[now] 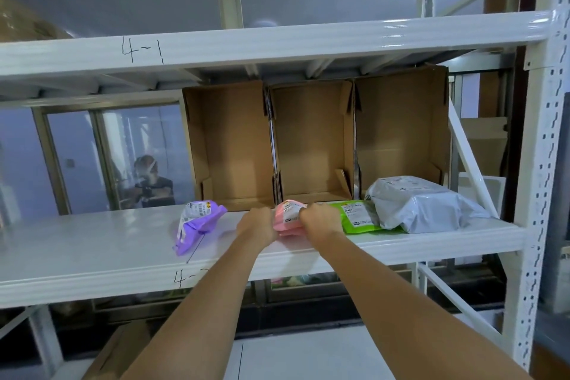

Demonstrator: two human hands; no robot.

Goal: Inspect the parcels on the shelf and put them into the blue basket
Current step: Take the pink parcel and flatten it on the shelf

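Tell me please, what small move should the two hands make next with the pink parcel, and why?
Probably lift the pink parcel off the shelf and draw it toward the body for inspection. The left hand and the right hand already grip it on either side, and it lies near the shelf's front edge. The green parcel sits close on its right, so lifting straight up seems safest.
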